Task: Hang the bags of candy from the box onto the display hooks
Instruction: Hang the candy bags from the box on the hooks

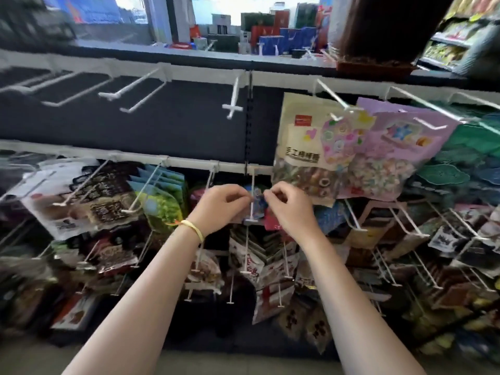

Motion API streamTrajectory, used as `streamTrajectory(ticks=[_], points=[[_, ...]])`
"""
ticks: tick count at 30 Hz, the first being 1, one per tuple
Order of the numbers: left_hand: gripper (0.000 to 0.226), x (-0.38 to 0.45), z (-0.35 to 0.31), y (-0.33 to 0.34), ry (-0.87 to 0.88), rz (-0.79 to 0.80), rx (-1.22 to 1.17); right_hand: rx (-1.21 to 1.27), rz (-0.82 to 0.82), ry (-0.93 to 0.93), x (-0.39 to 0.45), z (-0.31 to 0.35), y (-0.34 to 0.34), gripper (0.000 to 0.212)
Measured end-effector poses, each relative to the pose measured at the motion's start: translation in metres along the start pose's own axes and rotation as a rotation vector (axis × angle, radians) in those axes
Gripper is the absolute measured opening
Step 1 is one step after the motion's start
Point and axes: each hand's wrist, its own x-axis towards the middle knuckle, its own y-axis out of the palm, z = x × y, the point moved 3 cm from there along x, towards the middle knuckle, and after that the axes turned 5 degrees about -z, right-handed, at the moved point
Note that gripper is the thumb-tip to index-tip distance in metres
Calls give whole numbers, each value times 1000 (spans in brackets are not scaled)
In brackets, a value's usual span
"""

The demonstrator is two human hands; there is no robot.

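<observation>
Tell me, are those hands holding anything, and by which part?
Yes. The left hand and right hand pinch a small blue candy bag by its top edge, either side of a white display hook.

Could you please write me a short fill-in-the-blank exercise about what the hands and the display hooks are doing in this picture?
1. Both hands pinch a small blue bag at a hook on the ____ rail.
2. The yellow band sits on the ____ wrist.
3. The hooks on the upper rail's left part carry ____ bags.
4. The left hand and right hand are ____ the cream bag and the pink bag.

Missing words: lower; left; no; below
</observation>
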Motion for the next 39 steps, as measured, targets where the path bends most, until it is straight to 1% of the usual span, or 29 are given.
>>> streamTrajectory(ticks=[2, 4, 9, 13, 14, 16, 18, 21, 23, 25, 27, 29, 32, 34, 36, 37, 39], points=[[11, -30, 31, -57, -3, -73, -29, 10, 35, -16, -14, 33, 51, 28], [12, -66, 71, -125, -48, -155, -69, 31, 98, -38, -31, 74, 114, 28], [20, -158, 169, -297, -174, -399, -30, 81, 341, -107, -79, 186, 290, 24], [10, -209, 230, -414, -283, -504, 18, 125, 496, -168, -111, 265, 412, 14], [10, -217, 242, -438, -294, -499, 50, 139, 514, -177, -115, 281, 437, 13], [10, -223, 256, -461, -314, -478, 83, 184, 532, -191, -115, 296, 462, 10], [11, -228, 283, -498, -329, -497, 116, 216, 574, -194, -113, 313, 507, 8], [16, -231, 323, -546, -360, -579, 114, 290, 604, -171, -100, 334, 572, 7], [19, -226, 348, -581, -349, -638, 129, 353, 621, -146, -84, 349, 621, 8], [20, -216, 371, -621, -300, -722, 190, 401, 635, -145, -67, 370, 670, 9], [13, -204, 387, -666, -259, -792, 302, 415, 667, -165, -50, 395, 718, 11], [12, -191, 398, -711, -241, -767, 416, 411, 694, -186, -37, 419, 760, 14], [21, -169, 424, -778, -318, -645, 516, 391, 749, -184, -17, 448, 818, 17], [31, -159, 446, -814, -396, -608, 550, 352, 801, -155, -8, 464, 853, 22], [43, -153, 465, -844, -446, -585, 574, 294, 857, -101, -2, 478, 883, 32], [45, -150, 476, -858, -466, -571, 589, 259, 885, -80, 1, 487, 897, 37], [37, -145, 499, -887, -503, -554, 661, 177, 928, -63, 7, 504, 925, 46]])
